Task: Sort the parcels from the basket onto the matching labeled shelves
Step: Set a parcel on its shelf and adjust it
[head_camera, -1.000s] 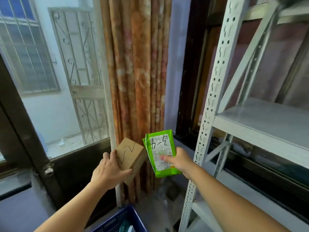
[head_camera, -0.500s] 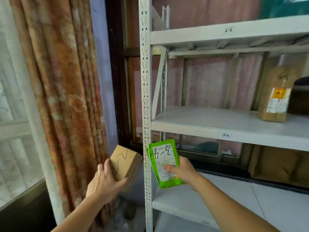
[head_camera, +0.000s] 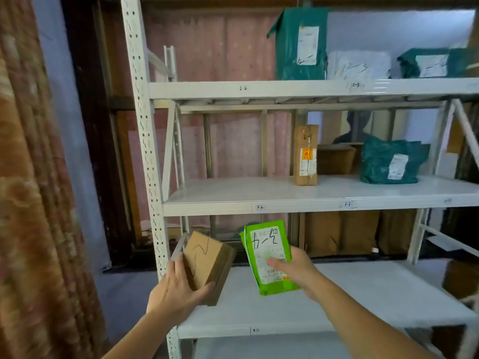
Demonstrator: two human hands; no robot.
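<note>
Currently held: two parcels before the shelves.
Left hand [head_camera: 178,291] grips cardboard box [head_camera: 207,260]; right hand [head_camera: 295,270] pinches green pouch [head_camera: 267,255], upright, nearer the lower shelf [head_camera: 363,288].

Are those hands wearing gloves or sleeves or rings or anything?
No. The left hand and right hand wear no gloves, and I see no rings or watch. Both forearms are uncovered as far as the picture shows, so no sleeves are in view.

Your left hand [head_camera: 176,294] and right hand [head_camera: 298,270] are bare; both forearms show no sleeves, rings or watch.
</note>
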